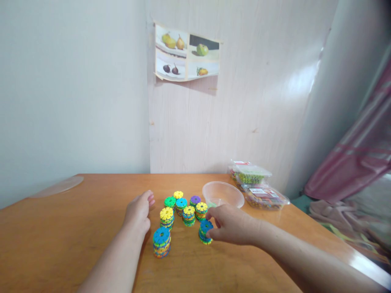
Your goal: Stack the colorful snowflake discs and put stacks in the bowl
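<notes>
Several short stacks of coloured plastic gear-shaped discs stand on the wooden table. My right hand pinches a blue-topped stack with thumb and fingers. My left hand rests on the table with fingers curled, just left of a yellow-topped stack. Another blue-topped stack stands nearest me. Behind are stacks topped green, yellow, blue, purple and yellow.
A clear plastic bowl sits behind my right hand. Two lidded clear boxes of discs lie at the back right by the wall. A transparent lid lies at the far left. Pink cloth hangs right.
</notes>
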